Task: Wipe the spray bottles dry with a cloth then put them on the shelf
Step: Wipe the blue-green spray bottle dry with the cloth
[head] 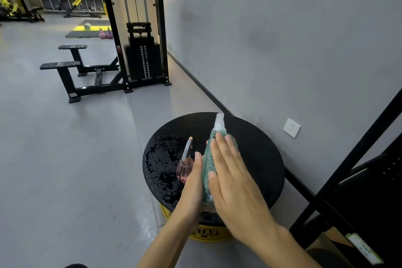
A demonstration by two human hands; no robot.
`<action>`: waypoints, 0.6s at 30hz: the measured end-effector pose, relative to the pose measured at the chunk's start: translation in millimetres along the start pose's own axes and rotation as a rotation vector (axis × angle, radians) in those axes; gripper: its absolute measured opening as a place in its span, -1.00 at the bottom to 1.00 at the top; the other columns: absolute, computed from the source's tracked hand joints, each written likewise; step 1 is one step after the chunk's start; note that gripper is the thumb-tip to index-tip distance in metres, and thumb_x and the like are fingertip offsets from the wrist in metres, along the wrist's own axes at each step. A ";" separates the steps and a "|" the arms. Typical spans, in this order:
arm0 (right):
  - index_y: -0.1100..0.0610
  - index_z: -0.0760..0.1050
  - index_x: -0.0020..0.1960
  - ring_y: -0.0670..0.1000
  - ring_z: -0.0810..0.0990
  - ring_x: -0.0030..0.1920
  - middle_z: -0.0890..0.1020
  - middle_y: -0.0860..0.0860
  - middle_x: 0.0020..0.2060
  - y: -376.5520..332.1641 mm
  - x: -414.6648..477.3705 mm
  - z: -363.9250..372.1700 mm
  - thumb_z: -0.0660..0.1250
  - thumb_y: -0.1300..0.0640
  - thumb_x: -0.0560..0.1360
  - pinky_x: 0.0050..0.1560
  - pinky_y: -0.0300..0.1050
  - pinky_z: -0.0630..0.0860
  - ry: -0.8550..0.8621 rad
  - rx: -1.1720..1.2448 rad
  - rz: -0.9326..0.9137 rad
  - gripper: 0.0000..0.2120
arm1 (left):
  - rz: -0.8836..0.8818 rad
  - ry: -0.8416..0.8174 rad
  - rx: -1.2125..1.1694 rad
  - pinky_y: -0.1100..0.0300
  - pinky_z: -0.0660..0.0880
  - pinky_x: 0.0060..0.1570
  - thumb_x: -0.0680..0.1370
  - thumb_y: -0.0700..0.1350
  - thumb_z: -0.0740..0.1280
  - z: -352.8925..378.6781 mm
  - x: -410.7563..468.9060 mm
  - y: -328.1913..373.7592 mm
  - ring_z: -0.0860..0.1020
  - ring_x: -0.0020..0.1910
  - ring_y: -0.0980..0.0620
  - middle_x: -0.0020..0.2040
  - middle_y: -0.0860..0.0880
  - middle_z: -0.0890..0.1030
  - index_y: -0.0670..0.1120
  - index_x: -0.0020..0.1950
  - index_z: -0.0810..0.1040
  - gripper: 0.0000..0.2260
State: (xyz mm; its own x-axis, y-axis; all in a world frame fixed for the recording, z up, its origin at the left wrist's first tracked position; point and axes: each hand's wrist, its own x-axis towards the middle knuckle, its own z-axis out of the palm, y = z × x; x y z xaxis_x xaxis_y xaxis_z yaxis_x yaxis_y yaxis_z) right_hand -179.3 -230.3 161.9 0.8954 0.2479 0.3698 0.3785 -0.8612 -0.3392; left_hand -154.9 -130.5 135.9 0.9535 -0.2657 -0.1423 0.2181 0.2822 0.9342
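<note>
I hold the pale spray bottle with the clear cap [219,123] wrapped in the green nubbly cloth [206,165], lower centre of the frame, above the round black tabletop [256,154]. My left hand [193,183] and my right hand [232,180] sandwich it, fingers straight and palms flat on the cloth, neither curled round it. To dry it well I should roll it between my palms, then work the cloth up over the neck and cap, which stick out bare. The small pink spray bottle [185,167] stands just left of my left hand among water drops, so I'd keep the cloth off that wet patch. The black metal shelf [369,198] is at lower right.
</note>
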 end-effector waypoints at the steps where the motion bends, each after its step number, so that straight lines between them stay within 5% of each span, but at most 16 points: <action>1: 0.07 -0.18 0.56 -0.11 -0.24 0.53 -0.18 -0.08 0.56 -2.6 -8.1 5.8 -0.07 0.06 0.61 0.52 -0.08 -0.07 0.013 -0.053 -0.029 -0.43 | 0.021 0.001 -0.027 0.12 0.50 0.18 0.54 0.30 -0.04 -0.5 -0.7 0.3 0.59 0.20 0.07 0.20 0.01 0.64 0.08 0.30 0.52 -0.46; 3: 0.12 -0.05 0.56 -0.04 -0.08 0.55 -0.02 -0.02 0.57 -4.5 -17.6 12.2 -0.02 0.05 0.58 0.47 -0.07 -0.03 0.039 -0.063 -0.059 -0.42 | 0.038 0.007 -0.063 0.20 0.47 0.19 0.54 0.27 -0.02 -0.3 -2.2 0.2 0.57 0.23 0.08 0.21 -0.01 0.64 0.01 0.31 0.50 -0.45; 7: 0.02 -0.26 0.55 -0.20 -0.36 0.48 -0.26 -0.14 0.53 7.9 1.9 1.5 -0.22 -0.03 0.60 0.51 -0.16 -0.23 -0.013 0.028 0.007 -0.45 | 0.001 0.005 -0.001 0.07 0.54 0.16 0.55 0.28 -0.04 3.8 -4.5 -3.9 0.62 0.14 0.11 0.14 0.08 0.67 0.13 0.29 0.51 -0.50; 11: 0.06 -0.31 0.54 -0.20 -0.43 0.46 -0.33 -0.10 0.52 14.8 23.2 -11.8 -0.22 -0.03 0.60 0.53 -0.09 -0.22 -0.057 -0.022 0.031 -0.43 | -0.040 -0.008 0.016 -0.22 0.60 -0.02 0.56 0.32 -0.06 7.7 -7.8 -4.6 0.69 -0.07 0.08 -0.04 0.17 0.71 0.27 0.14 0.55 -0.56; 18: 0.07 -0.18 0.56 -0.15 -0.32 0.51 -0.21 -0.10 0.54 -3.0 -18.6 1.2 -0.10 0.04 0.54 0.46 -0.18 -0.28 -0.095 -0.066 -0.120 -0.39 | 0.026 0.041 -0.066 0.21 0.46 0.13 0.53 0.29 -0.01 0.0 -4.3 -6.5 0.57 0.22 0.09 0.20 0.01 0.65 0.05 0.30 0.51 -0.47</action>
State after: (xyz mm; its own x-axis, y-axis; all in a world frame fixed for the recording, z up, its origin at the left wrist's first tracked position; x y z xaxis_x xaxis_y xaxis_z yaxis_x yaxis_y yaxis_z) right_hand -196.8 -231.9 155.0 0.8643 0.3887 0.3192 0.4703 -0.8495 -0.2390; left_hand -160.5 -131.2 130.5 0.9664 -0.2201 -0.1325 0.2049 0.3491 0.9144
